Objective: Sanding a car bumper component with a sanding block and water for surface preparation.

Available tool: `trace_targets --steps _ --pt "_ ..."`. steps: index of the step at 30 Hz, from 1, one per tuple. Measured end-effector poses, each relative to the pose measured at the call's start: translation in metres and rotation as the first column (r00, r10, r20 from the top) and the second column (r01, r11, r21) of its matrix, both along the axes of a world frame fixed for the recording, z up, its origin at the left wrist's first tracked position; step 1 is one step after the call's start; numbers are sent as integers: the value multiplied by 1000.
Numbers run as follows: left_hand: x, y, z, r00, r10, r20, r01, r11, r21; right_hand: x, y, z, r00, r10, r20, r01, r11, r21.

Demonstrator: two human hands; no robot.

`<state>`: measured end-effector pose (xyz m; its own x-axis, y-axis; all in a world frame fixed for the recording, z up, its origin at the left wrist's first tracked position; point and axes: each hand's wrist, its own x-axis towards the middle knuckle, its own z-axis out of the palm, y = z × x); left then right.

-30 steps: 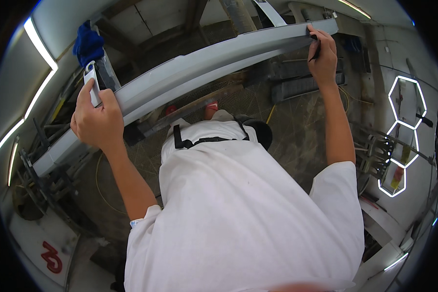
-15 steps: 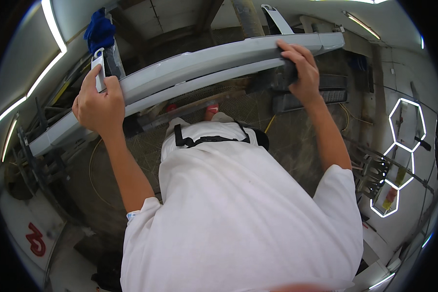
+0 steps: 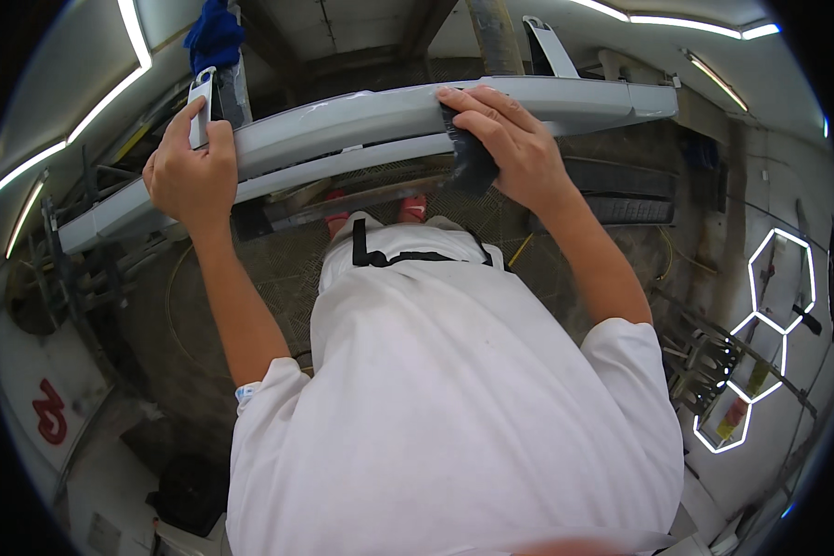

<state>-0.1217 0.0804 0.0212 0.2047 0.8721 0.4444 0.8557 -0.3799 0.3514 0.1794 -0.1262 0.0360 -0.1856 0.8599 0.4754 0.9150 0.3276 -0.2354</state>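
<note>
A long light-grey panel, shaped like a car bumper (image 3: 343, 119), stretches across in front of me, its left end lower than its right. My left hand (image 3: 193, 181) is closed around the panel's left part, thumb and fingers by a white bracket (image 3: 201, 104) that rises from it. My right hand (image 3: 517, 148) presses a dark, thin, flexible sheet (image 3: 473, 159) onto the panel's face right of the middle. The sheet hangs over the lower edge; whether it is sandpaper I cannot tell. Another white bracket (image 3: 552, 48) rises farther right.
Behind the left bracket a blue cloth (image 3: 215, 39) hangs on a stand post. Dark slatted parts (image 3: 621, 193) lie beyond my right forearm. A yellow hose (image 3: 169, 310) runs over the floor at left. Hexagonal lights (image 3: 784, 331) glow on the right wall.
My right hand has slid left along the panel with the dark sheet. My left hand keeps its hold near the left bracket. The whole view has shifted slightly.
</note>
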Motion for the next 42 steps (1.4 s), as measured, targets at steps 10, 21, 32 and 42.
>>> trace_targets --steps 10,21,32,42 --pt "-2 5 -1 999 39 -28 -40 998 -42 10 1 4 999 -50 -15 51 999 14" --pt "-2 1 5 995 88 -41 -89 996 -25 11 -6 2 995 32 -96 -31 999 13" --pt "-4 6 -4 995 96 7 -95 990 -99 24 -1 -1 998 49 -46 -47 997 54" --pt "-8 15 -7 991 128 -34 -130 987 -92 18 -1 4 990 76 -115 -81 996 -41"
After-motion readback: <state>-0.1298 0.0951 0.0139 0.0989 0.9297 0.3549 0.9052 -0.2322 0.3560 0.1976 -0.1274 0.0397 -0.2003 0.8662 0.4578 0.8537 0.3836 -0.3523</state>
